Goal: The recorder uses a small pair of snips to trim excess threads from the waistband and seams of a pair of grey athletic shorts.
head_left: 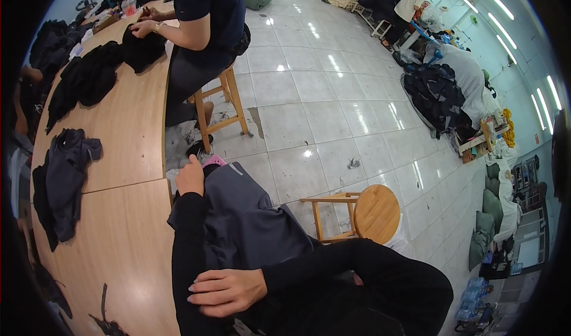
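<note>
Holding left arm straight ahead over dark grey fabric (pixel 247 217), with left hand (pixel 190 180) just beside tabletop (pixel 119 247) edge; cannot tell whether curled shut or gripping with those fingers. Resting right hand (pixel 232 291) palm-down across left black sleeve (pixel 189 235), from a well-bent elbow, with fingers loosely open and slightly bent over it. Noting grey fabric between tabletop and round-seated wooden stool (pixel 377 214).

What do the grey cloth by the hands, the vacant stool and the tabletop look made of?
Grey cloth: matte fabric, weave unclear; it drapes in soft folds. Vacant stool: likely varnished wood, with visible grain. Tabletop: perhaps smooth wood-look laminate, faintly grained, reflecting light.
</note>
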`<action>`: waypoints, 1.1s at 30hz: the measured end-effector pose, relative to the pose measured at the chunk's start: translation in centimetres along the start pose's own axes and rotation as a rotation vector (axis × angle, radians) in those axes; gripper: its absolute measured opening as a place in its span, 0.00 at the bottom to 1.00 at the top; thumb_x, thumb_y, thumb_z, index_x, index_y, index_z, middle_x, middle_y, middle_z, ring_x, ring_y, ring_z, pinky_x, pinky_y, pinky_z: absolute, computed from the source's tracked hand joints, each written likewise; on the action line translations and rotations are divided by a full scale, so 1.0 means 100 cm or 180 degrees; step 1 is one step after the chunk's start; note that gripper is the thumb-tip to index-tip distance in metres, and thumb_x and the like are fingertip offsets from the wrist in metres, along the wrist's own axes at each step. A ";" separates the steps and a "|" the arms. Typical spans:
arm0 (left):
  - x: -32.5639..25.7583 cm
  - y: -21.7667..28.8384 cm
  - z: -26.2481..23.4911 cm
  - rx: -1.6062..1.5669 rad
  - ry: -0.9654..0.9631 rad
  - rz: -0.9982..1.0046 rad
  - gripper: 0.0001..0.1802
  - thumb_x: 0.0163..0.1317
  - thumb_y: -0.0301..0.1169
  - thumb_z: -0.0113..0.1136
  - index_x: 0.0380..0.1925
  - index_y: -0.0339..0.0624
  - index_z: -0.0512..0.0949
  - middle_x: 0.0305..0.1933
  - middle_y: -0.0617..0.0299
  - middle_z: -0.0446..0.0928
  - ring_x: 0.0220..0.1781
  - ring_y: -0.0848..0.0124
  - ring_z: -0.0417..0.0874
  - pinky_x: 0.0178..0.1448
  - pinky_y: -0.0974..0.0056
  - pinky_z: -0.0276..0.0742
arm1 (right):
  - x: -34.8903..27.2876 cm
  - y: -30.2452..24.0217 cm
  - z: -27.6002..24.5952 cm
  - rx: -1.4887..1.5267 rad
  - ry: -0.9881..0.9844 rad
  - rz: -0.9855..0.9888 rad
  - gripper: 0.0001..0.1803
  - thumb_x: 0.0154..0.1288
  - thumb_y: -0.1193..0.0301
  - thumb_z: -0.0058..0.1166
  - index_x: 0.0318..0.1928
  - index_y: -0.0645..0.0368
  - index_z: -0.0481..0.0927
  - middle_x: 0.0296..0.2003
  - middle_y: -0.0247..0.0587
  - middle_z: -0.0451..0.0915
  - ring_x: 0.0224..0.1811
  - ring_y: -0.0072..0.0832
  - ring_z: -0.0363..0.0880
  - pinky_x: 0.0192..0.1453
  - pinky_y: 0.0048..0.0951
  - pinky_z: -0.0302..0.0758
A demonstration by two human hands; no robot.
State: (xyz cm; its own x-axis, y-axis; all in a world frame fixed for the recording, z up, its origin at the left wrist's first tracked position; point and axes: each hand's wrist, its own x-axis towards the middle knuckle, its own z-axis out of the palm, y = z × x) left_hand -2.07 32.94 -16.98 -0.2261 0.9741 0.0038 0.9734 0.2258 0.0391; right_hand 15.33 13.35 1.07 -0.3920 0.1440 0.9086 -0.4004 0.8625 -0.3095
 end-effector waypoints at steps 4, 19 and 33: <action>-0.001 0.009 -0.004 -0.0140 -0.0018 -0.0002 0.06 0.79 0.31 0.50 0.49 0.42 0.70 0.38 0.45 0.88 0.41 0.44 0.92 0.43 0.42 0.88 | -0.029 0.002 0.001 0.0264 -0.0666 0.0398 0.13 0.73 0.74 0.63 0.54 0.63 0.80 0.38 0.45 0.77 0.37 0.39 0.78 0.37 0.39 0.75; -0.143 0.122 -0.148 -0.5394 0.0589 0.0544 0.27 0.88 0.49 0.44 0.68 0.37 0.72 0.52 0.59 0.78 0.39 0.76 0.75 0.46 0.66 0.76 | -0.048 0.065 -0.113 0.1752 0.1182 0.4026 0.20 0.87 0.62 0.53 0.62 0.66 0.80 0.57 0.43 0.85 0.54 0.28 0.83 0.62 0.30 0.77; -0.238 0.208 -0.171 -0.2435 -0.0276 0.4152 0.51 0.46 0.31 0.79 0.75 0.46 0.69 0.78 0.50 0.69 0.85 0.47 0.64 0.85 0.40 0.56 | -0.245 0.240 -0.178 0.1692 0.4102 0.5132 0.23 0.87 0.54 0.39 0.46 0.61 0.78 0.44 0.50 0.87 0.46 0.44 0.89 0.52 0.47 0.84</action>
State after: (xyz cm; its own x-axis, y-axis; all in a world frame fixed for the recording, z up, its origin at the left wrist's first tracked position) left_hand 22.95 14.21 0.81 0.7831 0.4851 0.3891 0.2253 -0.8045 0.5495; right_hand 30.06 39.13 -23.65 0.0069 0.7972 -0.6037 -0.6059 -0.4769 -0.6367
